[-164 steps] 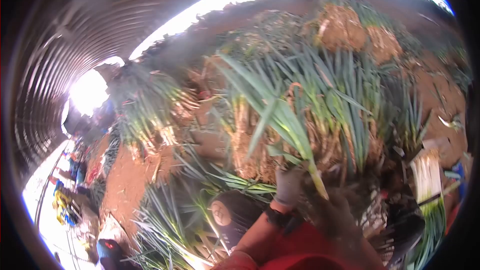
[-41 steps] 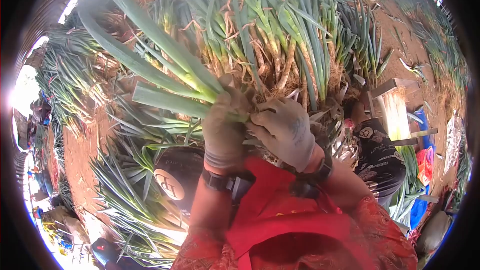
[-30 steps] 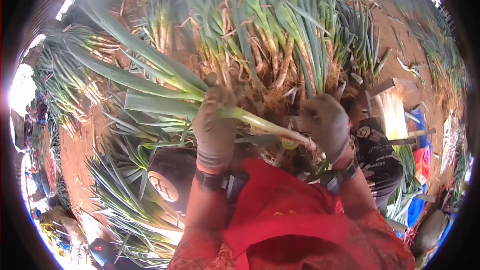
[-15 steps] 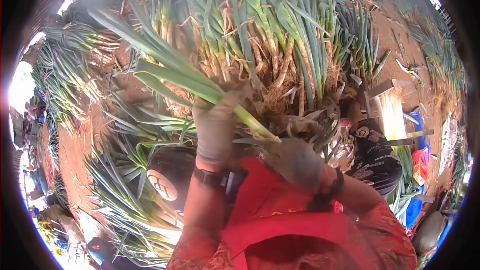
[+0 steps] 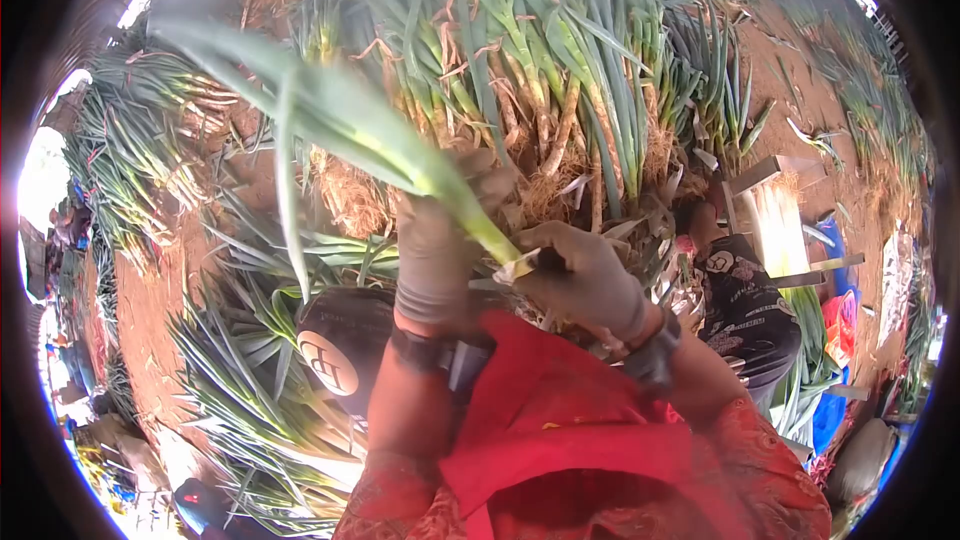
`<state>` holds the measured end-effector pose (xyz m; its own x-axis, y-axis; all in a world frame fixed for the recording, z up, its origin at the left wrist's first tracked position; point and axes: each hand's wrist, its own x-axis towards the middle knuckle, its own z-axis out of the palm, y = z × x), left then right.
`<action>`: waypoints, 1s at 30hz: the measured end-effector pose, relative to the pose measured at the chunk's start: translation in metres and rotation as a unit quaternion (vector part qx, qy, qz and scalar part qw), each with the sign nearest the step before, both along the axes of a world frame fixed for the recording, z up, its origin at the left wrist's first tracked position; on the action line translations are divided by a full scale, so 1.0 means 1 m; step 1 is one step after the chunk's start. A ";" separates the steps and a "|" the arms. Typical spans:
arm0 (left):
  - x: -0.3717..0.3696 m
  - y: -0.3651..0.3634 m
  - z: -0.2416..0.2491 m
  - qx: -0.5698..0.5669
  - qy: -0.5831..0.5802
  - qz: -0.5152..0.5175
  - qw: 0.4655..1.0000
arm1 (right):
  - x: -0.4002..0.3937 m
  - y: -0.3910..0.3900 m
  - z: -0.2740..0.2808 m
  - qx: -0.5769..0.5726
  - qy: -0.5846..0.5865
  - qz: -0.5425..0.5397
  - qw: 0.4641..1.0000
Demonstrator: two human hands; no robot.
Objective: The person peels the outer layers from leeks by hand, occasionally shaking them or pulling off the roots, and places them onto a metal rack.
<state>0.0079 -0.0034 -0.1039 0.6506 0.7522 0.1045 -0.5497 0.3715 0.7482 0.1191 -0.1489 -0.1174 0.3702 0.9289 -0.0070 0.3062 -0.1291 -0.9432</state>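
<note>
My left hand (image 5: 440,250), in a pale work glove, is wrapped around the stem of a leek (image 5: 390,145). The leek slants across my front, its blurred green leaves up to the left and its pale base down to the right. At that base, the gloved fingers of my right hand (image 5: 590,280) are closed in a pinch. A small pale flap of skin shows at the tip, partly hidden by the fingers. Just beyond my hands stands a dense row of leeks (image 5: 560,70) with brown roots and dry outer leaves.
More leeks (image 5: 270,400) lie beside my left leg, and a further pile (image 5: 150,130) is at far left. Trimmed white stems (image 5: 780,225) rest in a wooden frame (image 5: 790,172) to the right. Dry peelings (image 5: 645,235) litter the ground near my right hand.
The leek has rolled and its leaves have swung, with one leaf now hanging down at the left. My right hand has shifted slightly up and left, its fingers now showing at the base.
</note>
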 end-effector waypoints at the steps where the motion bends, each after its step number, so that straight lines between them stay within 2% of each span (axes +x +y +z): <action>1: -0.001 0.002 -0.003 -0.031 0.001 -0.032 0.999 | 0.007 -0.002 0.021 -0.071 0.117 0.018 0.990; 3: 0.002 0.009 -0.008 -0.088 0.001 -0.100 0.991 | 0.009 -0.001 0.024 -0.054 0.153 0.019 0.987; 4: 0.004 0.011 -0.011 -0.116 0.001 -0.135 0.984 | 0.005 0.002 0.004 0.033 0.072 0.003 0.997; 5: 0.007 0.011 -0.016 -0.108 -0.014 -0.128 0.986 | 0.001 0.005 -0.004 0.119 -0.008 -0.014 0.993; 7: 0.012 0.008 -0.026 -0.093 -0.041 -0.112 0.988 | -0.004 0.004 -0.010 0.186 -0.113 -0.058 0.974; 8: 0.011 0.008 -0.023 -0.033 0.016 -0.089 0.995 | -0.006 0.003 -0.011 0.217 -0.164 -0.079 0.959; 10: 0.008 0.008 -0.014 0.076 0.121 -0.043 0.989 | -0.007 -0.004 -0.001 0.243 -0.308 0.030 0.919; 12: 0.004 0.013 -0.010 0.161 0.210 -0.006 0.964 | -0.009 -0.015 0.007 0.230 -0.337 0.129 0.904; 13: 0.004 0.014 -0.010 0.148 0.205 -0.001 0.968 | -0.015 -0.027 0.007 0.204 -0.294 0.172 0.918; 14: 0.003 0.016 -0.010 0.135 0.201 0.005 0.970 | -0.016 -0.032 0.011 0.169 -0.268 0.172 0.933; 15: 0.003 0.015 -0.011 0.071 0.151 -0.001 0.986 | -0.018 -0.036 0.014 0.133 -0.243 0.169 0.946; 17: 0.005 0.010 -0.012 -0.033 0.088 -0.012 0.995 | -0.013 -0.036 0.025 0.049 -0.230 0.076 0.969; 19: 0.013 0.002 -0.009 -0.108 0.058 -0.021 0.992 | -0.010 -0.006 0.037 0.131 -0.329 -0.035 0.935; 20: 0.012 0.000 -0.006 -0.038 0.102 -0.017 0.994 | -0.009 0.008 0.042 0.172 -0.376 -0.089 0.906; 21: 0.010 -0.003 -0.004 0.031 0.144 -0.013 0.989 | -0.007 0.017 0.036 0.181 -0.425 -0.082 0.883; 23: 0.010 -0.005 -0.005 0.039 0.138 -0.005 0.990 | -0.004 0.032 0.014 0.199 -0.518 -0.065 0.830; 25: 0.014 -0.002 -0.011 -0.082 0.038 0.005 0.996 | -0.010 0.024 0.013 0.240 -0.465 0.030 0.851; 26: 0.011 0.003 -0.011 -0.045 0.081 0.014 0.996 | -0.014 0.016 0.012 0.258 -0.436 0.079 0.859; 29: -0.001 0.015 -0.013 0.107 0.208 0.058 0.971 | -0.013 -0.023 0.005 0.144 -0.274 0.183 0.933; 30: -0.004 0.016 -0.015 0.183 0.247 0.090 0.947 | -0.009 -0.037 0.005 0.120 -0.237 0.153 0.952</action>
